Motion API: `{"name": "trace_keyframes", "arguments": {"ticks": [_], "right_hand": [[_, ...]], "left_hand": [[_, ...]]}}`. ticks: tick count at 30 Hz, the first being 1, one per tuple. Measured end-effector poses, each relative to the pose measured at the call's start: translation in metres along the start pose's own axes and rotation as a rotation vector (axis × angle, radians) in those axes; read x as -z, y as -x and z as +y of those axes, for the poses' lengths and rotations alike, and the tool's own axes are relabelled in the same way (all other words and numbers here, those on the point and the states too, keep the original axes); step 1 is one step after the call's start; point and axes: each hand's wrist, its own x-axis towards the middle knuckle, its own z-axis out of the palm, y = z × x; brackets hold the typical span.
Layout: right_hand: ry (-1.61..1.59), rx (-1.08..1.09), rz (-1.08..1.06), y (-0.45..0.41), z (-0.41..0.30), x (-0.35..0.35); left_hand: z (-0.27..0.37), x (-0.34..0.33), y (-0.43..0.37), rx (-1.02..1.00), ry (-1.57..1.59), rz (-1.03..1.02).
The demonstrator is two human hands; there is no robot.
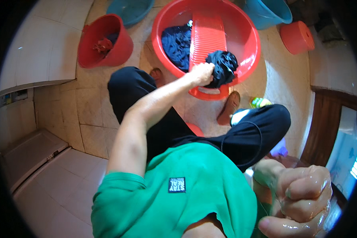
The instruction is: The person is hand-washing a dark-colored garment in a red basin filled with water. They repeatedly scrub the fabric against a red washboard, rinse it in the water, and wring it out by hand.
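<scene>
My left hand [203, 73] grips a bunched dark wet cloth [223, 67] at its left side. The cloth rests on the lower end of a red plastic washboard [206, 35], near the close rim of a big red basin [254, 44]. More dark navy cloth [176, 44] lies in the basin, left of the washboard. Close to the camera at lower right, my right hand [303, 193] is raised, wet and shiny, its fingers curled in. Nothing shows in it.
At upper left stand a red bucket [123, 47] with cloth inside and a blue tub [131, 13]. A blue bucket [267, 13] and an upturned red pail [296, 38] are at upper right. A yellow-green package [260, 102] lies by my right knee, on the tiled floor [92, 104].
</scene>
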Motion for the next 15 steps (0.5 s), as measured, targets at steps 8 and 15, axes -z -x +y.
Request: {"name": "trace_keyframes", "arguments": {"ticks": [8, 15], "right_hand": [[-0.033, -0.515, -0.366, 0.024, 0.030, 0.054], [0.292, -0.850, -0.065, 0.074, 0.169, 0.040]], "left_hand": [[0.012, 0.009, -0.002, 0.094, 0.093, 0.033], [0.000, 0.007, -0.004, 0.294, 0.187, -0.061]]}}
